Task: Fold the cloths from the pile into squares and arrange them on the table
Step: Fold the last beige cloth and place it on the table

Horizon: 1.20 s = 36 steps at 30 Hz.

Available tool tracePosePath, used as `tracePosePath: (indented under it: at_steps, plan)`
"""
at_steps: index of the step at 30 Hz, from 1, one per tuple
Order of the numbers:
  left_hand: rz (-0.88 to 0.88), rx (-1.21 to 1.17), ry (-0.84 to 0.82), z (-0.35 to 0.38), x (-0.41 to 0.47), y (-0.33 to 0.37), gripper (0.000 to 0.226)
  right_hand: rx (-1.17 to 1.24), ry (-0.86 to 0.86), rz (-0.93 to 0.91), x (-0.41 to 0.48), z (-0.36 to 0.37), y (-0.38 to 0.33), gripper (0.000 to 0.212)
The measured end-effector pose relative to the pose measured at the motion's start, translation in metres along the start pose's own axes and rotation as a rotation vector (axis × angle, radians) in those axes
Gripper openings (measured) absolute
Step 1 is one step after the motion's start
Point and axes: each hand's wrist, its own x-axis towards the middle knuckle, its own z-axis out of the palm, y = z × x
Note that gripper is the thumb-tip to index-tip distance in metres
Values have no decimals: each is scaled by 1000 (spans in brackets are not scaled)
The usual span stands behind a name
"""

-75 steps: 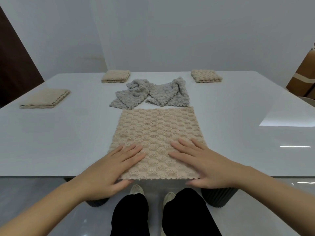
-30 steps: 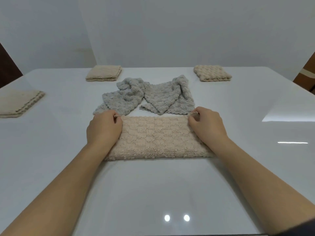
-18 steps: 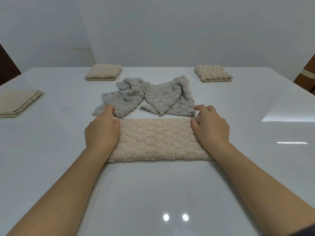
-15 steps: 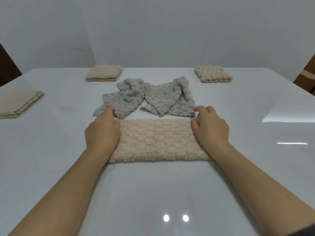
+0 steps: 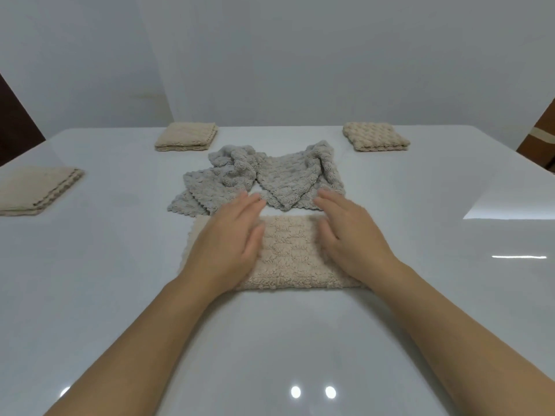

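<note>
- Resting palm-down on the beige cloth [image 5: 288, 256], the left hand [image 5: 225, 244] and the right hand [image 5: 351, 244] had straight fingers and grasped nothing. Both were slightly blurred, so how hard they pressed could not be told.
- The left hand covered the cloth's left part and the right hand its right part, with a bare band of cloth between them.
- The cloth lay as a folded strip on the table [image 5: 120, 295], straight ahead of the person, with its long axis running left to right.
- Its left end showed just outside the left hand; its right end was mostly hidden under the right hand.
- The next fold would probably carry one short end across onto the other to make a square, and each hand was equally near its own end.
- Just beyond the fingertips lay the grey pile [image 5: 264, 181], unfolded, beside the strip's far edge.
- Farther out sat the left square [image 5: 39, 190], the far-left square [image 5: 186, 136] and the far-right square [image 5: 377, 136], all well apart.
</note>
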Motion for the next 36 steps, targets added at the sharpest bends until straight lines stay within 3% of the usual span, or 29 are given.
tracePosePath:
  at_steps: [4,11,19,24,31,36]
  plan:
    - [-13,67,-292,13,-1,-2,77,-74,-358,26,-7,11,-6,63]
    - [-93,189,-404,17,0,-6,84,-205,-464,29,-7,16,-5,69]
    - [-226,235,-393,12,1,-15,62,-186,-446,44,-8,15,-5,68]
    - [-256,190,-384,5,0,-22,60,-112,-405,53,-8,13,-5,62]
    - [-316,49,-55,-11,2,-39,34,-38,-96,152,6,1,22,34]
    - [-388,92,6,-8,5,-51,24,-39,-52,194,11,6,34,20]
